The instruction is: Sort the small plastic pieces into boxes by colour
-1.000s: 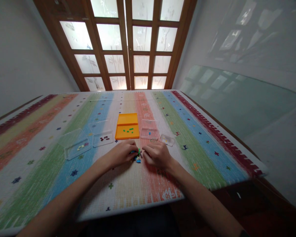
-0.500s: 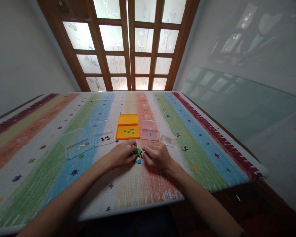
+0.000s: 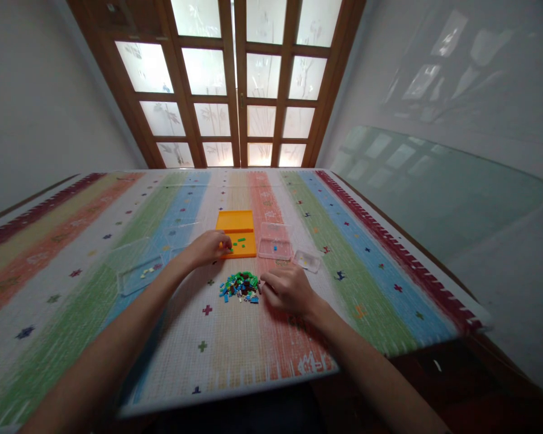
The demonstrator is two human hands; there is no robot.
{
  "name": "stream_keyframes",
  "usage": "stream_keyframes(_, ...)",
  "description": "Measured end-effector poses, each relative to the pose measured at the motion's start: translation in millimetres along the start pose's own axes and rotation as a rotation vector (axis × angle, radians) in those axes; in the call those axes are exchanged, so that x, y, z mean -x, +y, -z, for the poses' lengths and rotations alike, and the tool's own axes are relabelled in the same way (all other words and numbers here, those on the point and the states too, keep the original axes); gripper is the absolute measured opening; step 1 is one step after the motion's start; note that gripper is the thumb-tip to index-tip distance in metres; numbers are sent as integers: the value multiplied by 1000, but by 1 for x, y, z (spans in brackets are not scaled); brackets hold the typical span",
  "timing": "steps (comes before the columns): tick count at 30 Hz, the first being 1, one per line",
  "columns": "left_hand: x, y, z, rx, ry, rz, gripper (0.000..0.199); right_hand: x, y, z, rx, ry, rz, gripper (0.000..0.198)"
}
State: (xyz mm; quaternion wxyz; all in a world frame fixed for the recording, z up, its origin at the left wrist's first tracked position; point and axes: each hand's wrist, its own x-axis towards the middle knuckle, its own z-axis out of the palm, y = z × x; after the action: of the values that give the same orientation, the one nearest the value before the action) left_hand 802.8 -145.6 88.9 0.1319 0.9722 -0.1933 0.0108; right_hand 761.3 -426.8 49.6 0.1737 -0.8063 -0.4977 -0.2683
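Observation:
A heap of small toy building bricks (image 3: 239, 287), mostly green, blue and dark brown, lies on the striped cloth. My left hand (image 3: 210, 246) reaches over the near left edge of an open orange box (image 3: 248, 252), its fingers bent together low over the tray. Several green bricks (image 3: 241, 240) lie in that box. Whatever the left fingertips hold is too small to make out. At the heap's right side, my right hand (image 3: 288, 288) is closed, with a small dark brick (image 3: 260, 288) showing at its fingertips.
A clear box (image 3: 274, 254) with a blue brick and a smaller clear box (image 3: 308, 268) with tiny pale pieces stand right of the orange one. Another clear box (image 3: 122, 284) with pale bricks is at left. My left forearm mostly covers one more clear box.
My left hand has moved from the heap up and left to the orange box, uncovering most of the bricks. My right hand has stayed beside the heap.

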Motion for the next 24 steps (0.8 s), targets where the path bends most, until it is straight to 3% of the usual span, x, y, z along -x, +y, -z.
stream_keyframes(11,-7,-3,-6,14,29,53,18,-2,0,1,-30,27,19,26)
stream_keyframes(18,23,10,-2,171,211,-50,10,-1,0,2,-6,-21,22,27)
stream_keyframes(20,37,18,-1,220,179,-103,11,-1,-1,1,3,-27,19,27)
stream_keyframes(24,58,31,-1,282,-8,-166,15,0,-1,0,7,-26,25,27)
